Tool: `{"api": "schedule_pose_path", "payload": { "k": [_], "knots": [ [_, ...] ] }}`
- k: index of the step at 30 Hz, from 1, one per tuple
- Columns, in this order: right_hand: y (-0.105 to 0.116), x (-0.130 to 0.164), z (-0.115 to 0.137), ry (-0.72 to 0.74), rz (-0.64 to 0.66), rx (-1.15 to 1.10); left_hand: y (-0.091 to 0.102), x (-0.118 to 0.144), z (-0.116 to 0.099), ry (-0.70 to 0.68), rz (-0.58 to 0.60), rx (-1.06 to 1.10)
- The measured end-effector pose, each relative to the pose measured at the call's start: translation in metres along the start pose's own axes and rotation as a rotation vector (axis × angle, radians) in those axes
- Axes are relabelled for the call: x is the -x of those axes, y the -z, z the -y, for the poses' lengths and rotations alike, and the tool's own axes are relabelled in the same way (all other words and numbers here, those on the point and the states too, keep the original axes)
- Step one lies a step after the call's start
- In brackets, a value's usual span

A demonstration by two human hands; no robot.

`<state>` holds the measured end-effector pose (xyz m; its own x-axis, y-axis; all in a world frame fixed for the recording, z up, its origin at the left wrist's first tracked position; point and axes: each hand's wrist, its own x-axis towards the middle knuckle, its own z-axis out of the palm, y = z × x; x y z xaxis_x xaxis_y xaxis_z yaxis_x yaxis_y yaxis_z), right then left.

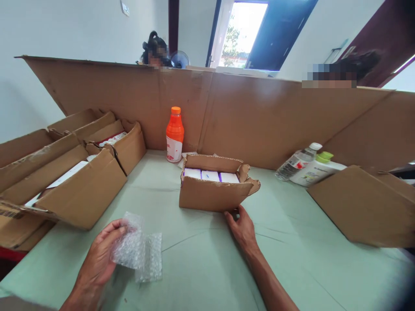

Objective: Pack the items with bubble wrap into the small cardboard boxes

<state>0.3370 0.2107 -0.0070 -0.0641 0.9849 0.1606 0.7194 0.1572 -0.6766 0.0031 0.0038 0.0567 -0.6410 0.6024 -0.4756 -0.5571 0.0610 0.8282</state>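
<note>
Pinched between the thumb and fingers of my left hand [103, 250] is a piece of clear bubble wrap [129, 250], its lower part hanging toward the green table cover [194, 255]. My right hand [241, 226] rests at the lower right front of a small open cardboard box [210, 198], fingers apart and touching its bottom edge. Inside that box stand three white packs [210, 175] with purple edges, side by side. The box's right-hand flaps are bent and torn.
Several open cardboard boxes [87, 194] with white items fill the left side. An orange bottle [175, 134] stands behind the small box. At right lie a clear bottle [298, 162], a white bottle [316, 170] and another carton [363, 207]. A cardboard partition [253, 116] crosses the back; two people sit beyond it.
</note>
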Motion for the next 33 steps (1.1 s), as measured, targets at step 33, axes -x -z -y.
{"api": "schedule_pose_path", "payload": {
  "k": [33],
  "knots": [
    [0.041, 0.072, 0.053, 0.061, 0.981, -0.724, -0.026, 0.057, 0.006, -0.321, 0.284, -0.283]
  ]
}}
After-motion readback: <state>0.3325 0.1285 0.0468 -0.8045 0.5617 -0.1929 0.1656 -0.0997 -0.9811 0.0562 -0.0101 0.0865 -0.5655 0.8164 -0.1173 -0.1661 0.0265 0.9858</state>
